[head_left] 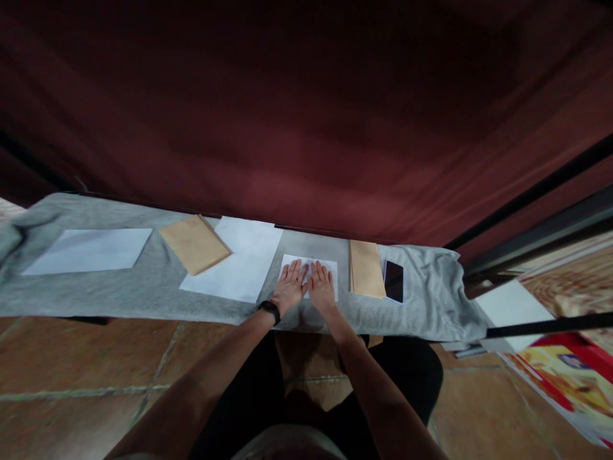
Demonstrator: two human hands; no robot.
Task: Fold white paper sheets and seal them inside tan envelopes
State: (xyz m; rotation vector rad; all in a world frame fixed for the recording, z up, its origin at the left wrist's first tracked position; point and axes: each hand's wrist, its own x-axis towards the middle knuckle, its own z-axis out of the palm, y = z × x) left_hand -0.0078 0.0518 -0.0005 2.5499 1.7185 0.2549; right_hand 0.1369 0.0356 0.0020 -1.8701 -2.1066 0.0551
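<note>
Both palms lie flat, side by side, on a small white sheet of paper (299, 260), which may be folded; the hands cover most of it. My left hand (289, 287), with a black band on the wrist, has its fingers stretched out over the sheet's left half. Over the right half, my right hand (322, 285) rests with straight fingers, its thumb close to the left hand's. A stack of brown envelopes (366, 268) lies just to the right. Larger white sheets (249, 255) lie to the left, partly under another brown envelope stack (195, 244).
A grey cloth (258, 312) covers the narrow bench. A phone (394, 281) lies right of the envelopes, and more white paper (90, 249) is at far left. A dark red panel (297, 179) rises behind. A red and yellow box (569, 377) stands at lower right.
</note>
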